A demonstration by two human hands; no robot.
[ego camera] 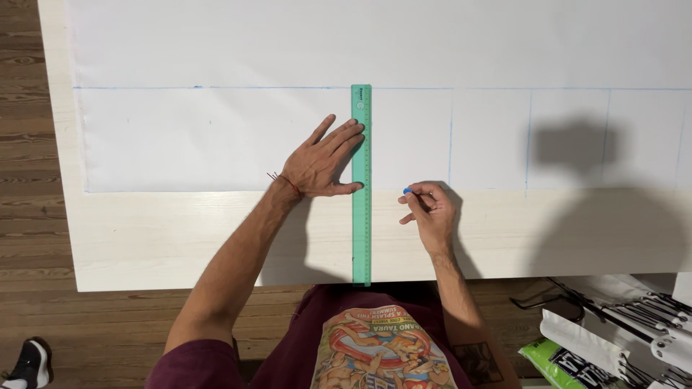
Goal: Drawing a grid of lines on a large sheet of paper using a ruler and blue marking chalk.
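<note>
Head view: pale wood table [180,245] fills most of the frame, its near edge right by the person's body, dark plank floor past its left edge. On it a big white sheet of fabric or paper [216,137], can't tell which. It covers the far part of the table; its near edge runs parallel to the table's near edge, w/ a bare strip of wood between.

Sheet carries a thin blue line across its width toward the far side, plus several short blue verticals dropping from that line to the sheet's near edge, all on the right half.

Green ruler [362,184] lies straight across, far end touching the blue cross line, near end at the table's near edge, just left of the nearest vertical.

Left hand [324,162]: flat, fingers spread and unclenched, pressing on the sheet w/ fingertips and thumb against the ruler's left side. Thin red thread round the wrist.

Right hand [429,209]: just right of the ruler at the sheet's near edge, fingers pinched on a small blue marker, prob chalk [408,191]. Tip is near the ruler, not on it.

Step in hand, my read: ruler is lined up and pinned, line not yet drawn. Next move needs steady left-hand pressure so the ruler doesn't slip, chalk tight to its right edge.

Far right, off the table's near corner: bundle of black-and-white rods and a green pack.
</note>
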